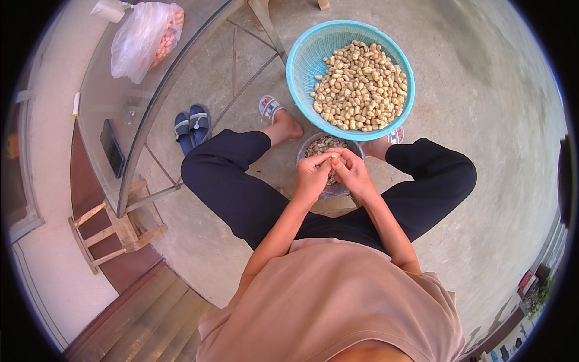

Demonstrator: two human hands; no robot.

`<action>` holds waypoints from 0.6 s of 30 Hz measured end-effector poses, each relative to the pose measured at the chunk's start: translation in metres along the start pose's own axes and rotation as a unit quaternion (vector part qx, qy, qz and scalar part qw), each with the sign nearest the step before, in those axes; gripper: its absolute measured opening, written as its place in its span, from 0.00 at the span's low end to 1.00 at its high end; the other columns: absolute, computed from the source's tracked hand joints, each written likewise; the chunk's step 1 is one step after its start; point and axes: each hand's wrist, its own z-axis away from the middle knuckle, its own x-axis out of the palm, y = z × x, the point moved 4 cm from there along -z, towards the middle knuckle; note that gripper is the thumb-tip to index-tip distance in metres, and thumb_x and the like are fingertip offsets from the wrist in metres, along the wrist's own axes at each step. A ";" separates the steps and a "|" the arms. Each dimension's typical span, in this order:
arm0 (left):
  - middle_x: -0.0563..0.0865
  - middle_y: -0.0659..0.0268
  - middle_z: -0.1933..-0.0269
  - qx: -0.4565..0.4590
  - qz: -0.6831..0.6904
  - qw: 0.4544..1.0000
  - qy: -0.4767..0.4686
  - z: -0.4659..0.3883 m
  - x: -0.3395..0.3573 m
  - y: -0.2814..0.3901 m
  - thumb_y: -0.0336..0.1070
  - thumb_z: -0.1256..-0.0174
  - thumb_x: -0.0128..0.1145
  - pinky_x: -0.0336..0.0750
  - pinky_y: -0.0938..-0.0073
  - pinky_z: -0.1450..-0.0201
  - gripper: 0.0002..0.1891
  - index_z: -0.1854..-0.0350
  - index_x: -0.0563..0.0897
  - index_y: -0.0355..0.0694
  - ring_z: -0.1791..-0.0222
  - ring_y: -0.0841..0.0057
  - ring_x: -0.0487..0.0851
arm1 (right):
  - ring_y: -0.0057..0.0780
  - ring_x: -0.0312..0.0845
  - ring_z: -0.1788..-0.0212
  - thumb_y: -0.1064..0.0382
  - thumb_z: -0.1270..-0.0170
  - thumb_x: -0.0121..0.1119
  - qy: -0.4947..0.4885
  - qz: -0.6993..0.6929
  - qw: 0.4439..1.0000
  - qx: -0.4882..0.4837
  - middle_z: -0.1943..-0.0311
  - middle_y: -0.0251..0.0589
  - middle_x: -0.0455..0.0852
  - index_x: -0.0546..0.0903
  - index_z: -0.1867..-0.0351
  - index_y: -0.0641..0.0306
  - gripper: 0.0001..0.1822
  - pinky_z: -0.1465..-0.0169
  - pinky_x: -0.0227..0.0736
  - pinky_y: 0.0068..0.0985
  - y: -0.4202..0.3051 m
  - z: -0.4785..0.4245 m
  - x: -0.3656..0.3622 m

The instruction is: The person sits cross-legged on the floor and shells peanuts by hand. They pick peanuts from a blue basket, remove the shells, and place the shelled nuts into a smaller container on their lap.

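My left hand and my right hand meet between my knees, fingertips pressed together on a small peanut. A reddish kernel and a bit of pale shell show between the thumbs; the fingers hide the remainder. Just below the hands, a round bucket contains broken peanut shells, partly covered by my hands. Beyond it, a large turquoise plastic mesh basket holds a heap of unshelled peanuts. The basket's near edge overlaps the far side of the bucket from this view.
At left stands a glass-topped table with a metal frame. On it are a plastic bag of reddish kernels, a white cup and a dark tablet or phone. A wooden stool and dark blue slippers are nearby.
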 end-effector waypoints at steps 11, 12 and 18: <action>0.88 0.64 0.60 -0.025 -0.002 0.999 0.044 0.002 0.008 -0.002 0.26 0.35 0.59 0.75 0.83 0.61 0.10 0.54 0.86 0.29 0.64 0.85 0.80 | 0.11 0.55 0.81 0.53 0.25 0.47 0.053 -0.118 0.988 0.088 0.80 0.24 0.66 0.76 0.66 0.59 0.15 0.79 0.48 0.13 0.021 0.004 0.000; 0.88 0.63 0.60 -0.029 -0.002 0.999 0.044 0.002 0.008 -0.002 0.26 0.35 0.58 0.75 0.83 0.61 0.10 0.55 0.86 0.29 0.64 0.85 0.80 | 0.11 0.55 0.82 0.53 0.25 0.46 0.058 -0.121 0.987 0.090 0.80 0.24 0.66 0.75 0.67 0.59 0.15 0.80 0.48 0.14 0.023 0.005 0.001; 0.88 0.63 0.61 -0.042 0.002 0.998 0.044 0.002 0.008 -0.006 0.25 0.35 0.58 0.75 0.83 0.62 0.10 0.55 0.85 0.28 0.65 0.85 0.80 | 0.11 0.54 0.83 0.54 0.25 0.45 0.096 -0.142 0.981 0.094 0.81 0.24 0.66 0.72 0.73 0.57 0.17 0.80 0.49 0.14 0.021 0.008 0.007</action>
